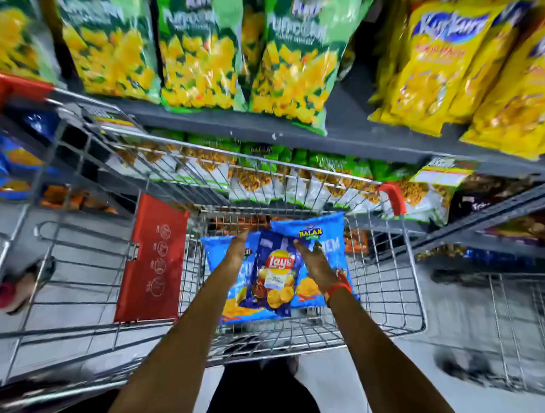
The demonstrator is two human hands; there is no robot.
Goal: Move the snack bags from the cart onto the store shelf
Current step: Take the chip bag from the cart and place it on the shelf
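- A wire shopping cart (396, 274) fills the middle of the view, its basket open from above, with red plastic corner guards at 10 and 2 o'clock.
- A red child-seat flap (151, 260) with printed pictograms stands at the 9 o'clock side of the basket.
- Three snack bags lie overlapping on the basket floor. A dark blue Lay's bag (276, 272) lies on top, in the centre.
- Under it, toward 8 o'clock, sits a light blue chip bag (219, 254); toward 2 o'clock a second light blue bag (323, 233) shows a Balaji logo.
- The left hand (239, 245) reaches down at the 9 o'clock edge of the Lay's bag, fingers straight and together, touching or just above the lower light blue bag; I cannot tell which.
- The right hand (314, 261) is spread flat with fingers extended at the 3 o'clock edge of the Lay's bag; neither hand grips anything.
- A red thread band (338, 288) circles the right wrist.
- At 12 o'clock a grey store shelf (346, 137) carries upright green puffcorn bags (197, 47), with yellow snack bags (427, 66) at 1 to 2 o'clock.
- A lower shelf behind the cart's far wall holds green-and-white snack packs (257, 174).
- A second wire cart (509, 326) stands at 4 o'clock, blurred.
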